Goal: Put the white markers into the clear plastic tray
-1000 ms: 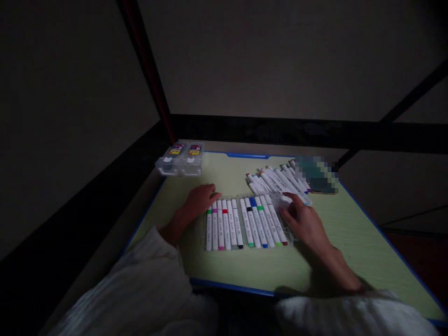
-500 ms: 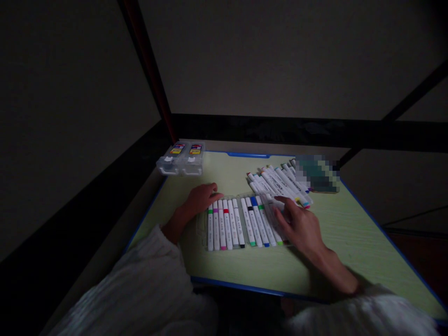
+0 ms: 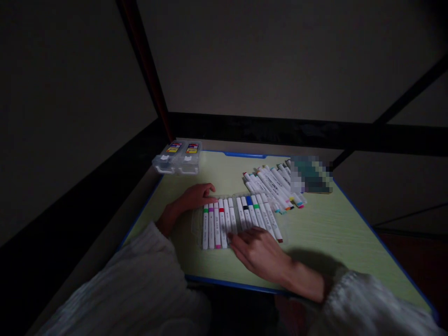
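A clear plastic case (image 3: 196, 228) lies unfolded on the table, holding white markers (image 3: 212, 228) with coloured bands and tips in two side-by-side sections. My left hand (image 3: 192, 198) rests at the case's far left corner. Its thumb lies along the marker ends, apart from the bent fingers, with nothing between them. Over the near ends of the markers, around the gap between the sections, lies my right hand (image 3: 262, 254), palm down. Its fingers reach left onto the markers and hold nothing that I can see; the fingertips are partly hidden.
Behind the case, to the right, lies a loose pile of white markers (image 3: 275, 184). A green, blurred-out flat item (image 3: 313, 175) sits beside it. Another clear case (image 3: 177, 158) with colourful labels stands at the far left corner. The table (image 3: 332, 238) has a blue edge.
My right hand has moved left and nearer to me, from the case's right end to the near marker ends. The rightmost markers now show uncovered. My left hand stays at the left corner.
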Demonstrator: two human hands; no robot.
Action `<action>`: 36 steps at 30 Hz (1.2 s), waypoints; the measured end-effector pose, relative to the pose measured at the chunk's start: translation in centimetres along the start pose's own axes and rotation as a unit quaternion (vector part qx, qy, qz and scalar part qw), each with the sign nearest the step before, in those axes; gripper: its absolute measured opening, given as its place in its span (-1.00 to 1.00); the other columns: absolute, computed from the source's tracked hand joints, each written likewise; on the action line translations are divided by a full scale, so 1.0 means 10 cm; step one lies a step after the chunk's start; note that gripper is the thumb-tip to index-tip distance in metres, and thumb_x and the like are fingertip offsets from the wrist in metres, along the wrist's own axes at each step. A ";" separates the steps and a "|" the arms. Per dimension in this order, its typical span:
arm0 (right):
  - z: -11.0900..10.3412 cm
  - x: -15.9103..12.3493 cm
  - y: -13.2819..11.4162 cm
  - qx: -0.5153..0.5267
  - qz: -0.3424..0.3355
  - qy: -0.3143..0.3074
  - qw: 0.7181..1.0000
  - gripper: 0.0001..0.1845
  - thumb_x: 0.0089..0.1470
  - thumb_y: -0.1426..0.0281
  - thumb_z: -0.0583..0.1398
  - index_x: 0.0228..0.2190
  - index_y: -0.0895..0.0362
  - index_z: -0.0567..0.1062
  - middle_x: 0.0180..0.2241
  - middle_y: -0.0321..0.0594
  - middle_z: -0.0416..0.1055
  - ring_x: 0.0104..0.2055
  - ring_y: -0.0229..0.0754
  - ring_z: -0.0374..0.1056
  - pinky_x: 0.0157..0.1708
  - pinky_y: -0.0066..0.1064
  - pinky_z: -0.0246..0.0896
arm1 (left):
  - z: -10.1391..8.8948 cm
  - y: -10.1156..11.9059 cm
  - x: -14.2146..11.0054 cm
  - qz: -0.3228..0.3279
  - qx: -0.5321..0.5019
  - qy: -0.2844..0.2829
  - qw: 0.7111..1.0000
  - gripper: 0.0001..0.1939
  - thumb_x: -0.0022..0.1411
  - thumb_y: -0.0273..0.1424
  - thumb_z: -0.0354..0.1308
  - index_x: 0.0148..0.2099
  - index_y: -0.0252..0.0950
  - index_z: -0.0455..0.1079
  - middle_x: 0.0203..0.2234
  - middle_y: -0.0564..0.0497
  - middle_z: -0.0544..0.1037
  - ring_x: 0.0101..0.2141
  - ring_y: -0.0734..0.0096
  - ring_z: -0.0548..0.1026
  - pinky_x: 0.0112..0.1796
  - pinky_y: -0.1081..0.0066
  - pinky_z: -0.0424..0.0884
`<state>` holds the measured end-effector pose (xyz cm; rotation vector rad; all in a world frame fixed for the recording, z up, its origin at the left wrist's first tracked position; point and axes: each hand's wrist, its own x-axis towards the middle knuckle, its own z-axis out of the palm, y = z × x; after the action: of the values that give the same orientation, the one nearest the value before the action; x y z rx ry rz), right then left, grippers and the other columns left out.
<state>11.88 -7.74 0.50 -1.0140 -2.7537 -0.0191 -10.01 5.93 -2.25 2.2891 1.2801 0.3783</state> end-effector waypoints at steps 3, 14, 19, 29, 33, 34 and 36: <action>0.04 0.00 -0.06 -0.003 -0.014 -0.006 1.000 -0.83 0.11 0.48 0.00 -0.33 0.19 0.39 -0.54 -0.26 0.39 -0.53 -0.25 0.27 -0.47 -0.36 -0.02 | 0.00 -0.02 0.00 0.001 -0.002 -0.002 1.000 -0.67 0.00 -0.19 0.12 -0.23 -0.28 0.31 -0.59 0.17 0.30 -0.56 0.56 0.25 -0.51 0.52 0.10; 0.07 0.05 -0.08 -0.001 -0.011 -0.004 1.000 -0.84 0.12 0.44 0.01 -0.38 0.18 0.38 -0.53 -0.28 0.41 -0.53 -0.25 0.29 -0.45 -0.35 -0.02 | 0.00 0.08 -0.01 0.062 0.069 0.077 0.993 -0.66 0.02 -0.22 0.14 -0.17 -0.30 0.30 -0.43 0.08 0.35 -0.43 0.48 0.32 -0.40 0.48 0.20; 0.06 0.06 -0.07 -0.001 -0.008 0.005 1.000 -0.82 0.13 0.40 0.01 -0.38 0.18 0.38 -0.52 -0.26 0.41 -0.51 -0.26 0.30 -0.44 -0.37 -0.02 | 0.02 0.35 -0.01 0.120 0.077 0.178 0.974 -0.77 0.11 -0.29 0.09 -0.21 -0.31 0.31 -0.40 0.06 0.34 -0.42 0.50 0.33 -0.36 0.50 0.23; 0.11 0.05 -0.04 -0.030 -0.022 0.037 0.999 -0.85 0.11 0.40 0.03 -0.43 0.15 0.36 -0.56 -0.29 0.39 -0.53 -0.25 0.30 -0.45 -0.37 0.01 | 0.16 0.54 0.02 0.195 0.060 0.146 0.968 -0.88 0.17 -0.45 -0.01 -0.37 -0.32 0.34 -0.46 0.05 0.38 -0.43 0.53 0.35 -0.38 0.54 0.23; 0.15 0.04 -0.03 -0.040 -0.040 0.056 0.997 -0.87 0.10 0.42 0.04 -0.43 0.16 0.36 -0.57 -0.30 0.38 -0.54 -0.25 0.30 -0.46 -0.36 0.02 | 0.12 0.48 0.05 0.144 0.051 0.142 0.978 -0.88 0.13 -0.49 0.01 -0.42 -0.33 0.34 -0.52 0.08 0.36 -0.51 0.57 0.30 -0.43 0.54 0.19; 0.17 0.04 -0.02 -0.042 -0.044 0.061 0.996 -0.87 0.10 0.43 0.05 -0.43 0.16 0.36 -0.57 -0.30 0.38 -0.53 -0.24 0.30 -0.46 -0.36 0.02 | 0.10 0.47 0.05 0.135 0.050 0.141 0.980 -0.88 0.12 -0.50 0.01 -0.43 -0.33 0.34 -0.53 0.09 0.36 -0.51 0.57 0.29 -0.43 0.54 0.19; 0.20 0.03 -0.01 -0.044 -0.050 0.072 0.995 -0.89 0.09 0.43 0.06 -0.40 0.17 0.37 -0.57 -0.30 0.38 -0.52 -0.24 0.30 -0.46 -0.35 0.03 | 0.08 0.44 0.05 0.123 0.048 0.135 0.982 -0.88 0.11 -0.50 0.02 -0.44 -0.34 0.34 -0.54 0.09 0.34 -0.52 0.57 0.28 -0.44 0.54 0.18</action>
<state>11.25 -7.42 -1.35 -0.8581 -2.6888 -0.2232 -6.20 4.23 -0.59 2.5542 1.1596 0.7516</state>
